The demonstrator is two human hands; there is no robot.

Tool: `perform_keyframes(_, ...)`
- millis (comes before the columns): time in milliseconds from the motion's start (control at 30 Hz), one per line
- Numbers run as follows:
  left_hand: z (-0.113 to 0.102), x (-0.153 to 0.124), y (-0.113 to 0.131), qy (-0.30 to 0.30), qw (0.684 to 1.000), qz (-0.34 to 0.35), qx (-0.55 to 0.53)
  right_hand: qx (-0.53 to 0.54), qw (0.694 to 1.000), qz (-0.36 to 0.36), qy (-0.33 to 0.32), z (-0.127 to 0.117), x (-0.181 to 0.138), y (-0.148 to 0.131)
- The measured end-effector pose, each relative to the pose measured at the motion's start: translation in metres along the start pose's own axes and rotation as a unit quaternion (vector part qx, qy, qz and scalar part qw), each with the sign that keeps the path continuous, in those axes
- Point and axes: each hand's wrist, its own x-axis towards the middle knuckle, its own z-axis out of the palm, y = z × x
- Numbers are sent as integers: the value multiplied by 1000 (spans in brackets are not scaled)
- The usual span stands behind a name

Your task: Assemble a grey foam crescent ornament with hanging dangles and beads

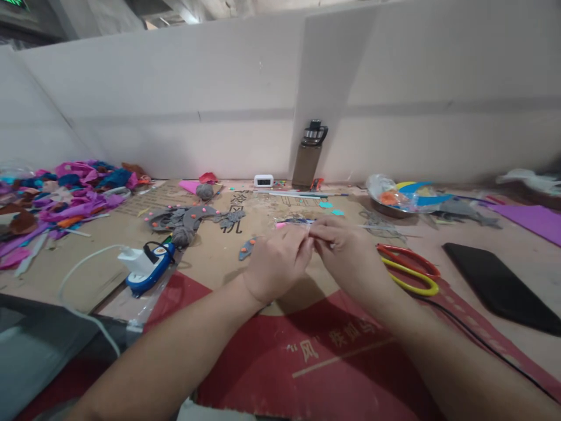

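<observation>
My left hand (275,262) and my right hand (348,254) meet over the middle of the cardboard-covered table (210,257), fingertips pinched together. Both are closed on something small that I cannot make out; a bit of pink shows just left of the fingers. A small grey felt piece with orange dots (246,248) lies just left of my left hand. Scissors with red and yellow handles (409,270) lie right beside my right hand.
A blue and white glue gun (146,266) with a white cord lies at left. Grey felt shapes and yarn balls (193,219) sit behind it, colourful scraps (56,199) far left. A bottle (307,155), small clock (263,180), metal bowl (388,196) and black phone (499,283) are around.
</observation>
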Motion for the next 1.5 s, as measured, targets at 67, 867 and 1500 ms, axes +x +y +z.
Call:
perform_keyframes(67, -1, 1, -1, 8, 1000, 2, 2, -15, 1000, -10, -6, 2, -1, -1)
perform_keyframes(867, 2, 15, -17, -84, 735, -371, -562, 128, 986, 103, 9, 4, 1, 17)
perform_keyframes(1500, 15, 9, -11, -2, 726, -368, -581, 78, 995, 18, 62, 9, 0, 19)
